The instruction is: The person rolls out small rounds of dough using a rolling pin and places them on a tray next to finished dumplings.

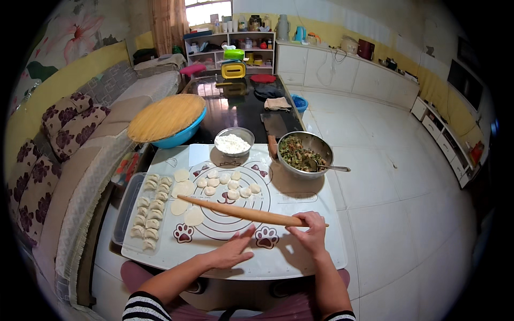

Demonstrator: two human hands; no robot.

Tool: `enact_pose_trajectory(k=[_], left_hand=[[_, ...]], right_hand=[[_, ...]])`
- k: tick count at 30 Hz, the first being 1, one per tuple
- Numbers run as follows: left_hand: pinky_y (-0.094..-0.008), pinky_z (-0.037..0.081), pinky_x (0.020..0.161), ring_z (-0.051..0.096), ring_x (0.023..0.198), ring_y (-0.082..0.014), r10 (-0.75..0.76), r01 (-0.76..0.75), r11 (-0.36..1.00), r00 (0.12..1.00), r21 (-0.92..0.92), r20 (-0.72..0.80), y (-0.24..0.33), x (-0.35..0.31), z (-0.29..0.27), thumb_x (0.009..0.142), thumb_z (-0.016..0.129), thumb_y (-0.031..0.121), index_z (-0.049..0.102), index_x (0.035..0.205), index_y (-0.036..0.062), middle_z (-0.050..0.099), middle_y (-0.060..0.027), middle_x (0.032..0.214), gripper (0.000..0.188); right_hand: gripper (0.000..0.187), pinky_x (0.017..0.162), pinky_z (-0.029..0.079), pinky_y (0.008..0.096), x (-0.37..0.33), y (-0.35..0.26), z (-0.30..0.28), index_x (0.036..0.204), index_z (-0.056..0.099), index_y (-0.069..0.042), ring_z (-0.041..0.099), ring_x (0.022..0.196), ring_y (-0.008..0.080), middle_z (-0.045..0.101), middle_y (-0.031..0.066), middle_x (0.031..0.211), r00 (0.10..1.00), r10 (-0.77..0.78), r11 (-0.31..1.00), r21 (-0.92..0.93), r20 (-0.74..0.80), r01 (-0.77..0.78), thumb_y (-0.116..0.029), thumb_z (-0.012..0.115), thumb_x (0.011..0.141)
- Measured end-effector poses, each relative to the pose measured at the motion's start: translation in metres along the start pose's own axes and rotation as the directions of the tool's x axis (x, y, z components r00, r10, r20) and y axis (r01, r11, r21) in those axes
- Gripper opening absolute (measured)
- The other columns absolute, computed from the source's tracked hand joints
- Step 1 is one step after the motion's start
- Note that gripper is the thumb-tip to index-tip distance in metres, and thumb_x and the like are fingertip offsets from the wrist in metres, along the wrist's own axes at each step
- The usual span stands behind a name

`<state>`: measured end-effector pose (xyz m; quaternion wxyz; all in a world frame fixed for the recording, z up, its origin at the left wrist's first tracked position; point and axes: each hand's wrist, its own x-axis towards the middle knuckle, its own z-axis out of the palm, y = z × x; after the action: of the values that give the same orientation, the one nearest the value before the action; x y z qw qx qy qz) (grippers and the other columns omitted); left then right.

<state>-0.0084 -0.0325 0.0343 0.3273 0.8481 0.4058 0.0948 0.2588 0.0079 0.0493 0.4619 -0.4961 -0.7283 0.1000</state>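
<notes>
My right hand (310, 231) is closed round the right end of a wooden rolling pin (241, 212), which slants up to the left above a white printed baking mat (300, 257). Low over the mat's near side, my left hand (234, 252) has its fingers stretched apart; a small pale patch, perhaps dough, shows between thumb and fingers. Several small dough rounds (233, 184) lie beyond the pin. Rolled wrappers (194, 216) sit to their left, some overlapping. Filled dumplings (152, 214) stand in rows in a clear plastic tray (125, 214) at the left.
A bowl of flour (234, 143) stands at the mat's far edge. To its right is a steel bowl (326, 172) of chopped filling with a spoon, beside a cleaver (274, 125). A round wooden board (166, 117) covers a blue basin (182, 137). A sofa (80, 160) runs along the left.
</notes>
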Motion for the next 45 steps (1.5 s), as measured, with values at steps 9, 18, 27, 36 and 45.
enact_pose_trajectory(k=[9, 18, 27, 36, 45], left_hand=[[-0.0463, 0.014, 0.113, 0.017, 0.141, -0.0312, -0.025, 0.027, 0.961, 1.0, 0.275, -0.012, -0.008, -0.01, 0.018, 0.092, 0.044, 0.05, 0.017, 0.144, -0.001, 0.019, -0.0208, 0.15, 0.078], [-0.0337, 0.05, 0.076, 0.06, 0.085, -0.023, -0.242, 0.063, 0.933, 0.837, -0.353, -0.49, 0.026, -0.002, 0.003, 0.079, 0.068, 0.01, 0.057, 0.1, 0.0024, 0.056, -0.0125, 0.095, 0.024], [-0.0385, 0.045, 0.084, 0.054, 0.098, -0.0313, 0.395, -0.416, 0.909, 0.837, 0.029, -0.379, 0.05, 0.063, 0.042, 0.079, 0.068, 0.012, 0.057, 0.109, 0.0026, 0.056, -0.0141, 0.103, 0.034], [-0.0435, 0.015, 0.113, 0.019, 0.14, -0.031, 0.056, -0.025, 0.96, 0.993, 0.278, -0.104, 0.019, 0.052, 0.014, 0.086, 0.054, 0.05, 0.025, 0.141, -0.001, 0.022, -0.0206, 0.148, 0.08], [-0.0377, 0.039, 0.097, 0.049, 0.114, -0.0277, -0.163, 0.175, 0.984, 0.843, -0.025, -0.512, 0.0, -0.006, 0.012, 0.077, 0.068, 0.011, 0.053, 0.118, 0.0051, 0.048, -0.0149, 0.125, 0.044]], right_hand=[[0.028, 0.074, 0.038, 0.0337, -0.005, 0.005, 0.006, 0.084, 0.067, -0.012, 0.056, 0.079, 0.0202, 0.062, 0.0004, 0.079, 0.999, 0.026, 0.998, -0.052, 0.036, -0.024, -0.024, 0.078, 0.061], [0.029, 0.073, 0.038, 0.0334, -0.001, 0.016, -0.003, 0.084, 0.067, -0.012, 0.056, 0.078, 0.0203, 0.063, 0.0008, 0.08, 0.993, 0.095, 0.996, 0.004, -0.064, -0.095, -0.024, 0.08, 0.061], [0.029, 0.073, 0.038, 0.0336, 0.002, 0.019, -0.018, 0.084, 0.066, -0.013, 0.057, 0.079, 0.02, 0.063, 0.0007, 0.081, 0.978, 0.126, 0.992, 0.036, -0.164, -0.122, -0.023, 0.081, 0.062], [0.028, 0.074, 0.038, 0.034, 0.003, 0.013, -0.027, 0.084, 0.066, -0.013, 0.056, 0.078, 0.0206, 0.063, 0.001, 0.081, 0.975, 0.134, 0.99, 0.069, -0.179, -0.124, -0.022, 0.081, 0.062], [0.029, 0.075, 0.037, 0.0327, 0.006, 0.008, -0.019, 0.084, 0.066, -0.012, 0.056, 0.078, 0.0196, 0.063, 0.0008, 0.081, 0.985, 0.094, 0.994, 0.061, -0.145, -0.086, -0.02, 0.081, 0.061]])
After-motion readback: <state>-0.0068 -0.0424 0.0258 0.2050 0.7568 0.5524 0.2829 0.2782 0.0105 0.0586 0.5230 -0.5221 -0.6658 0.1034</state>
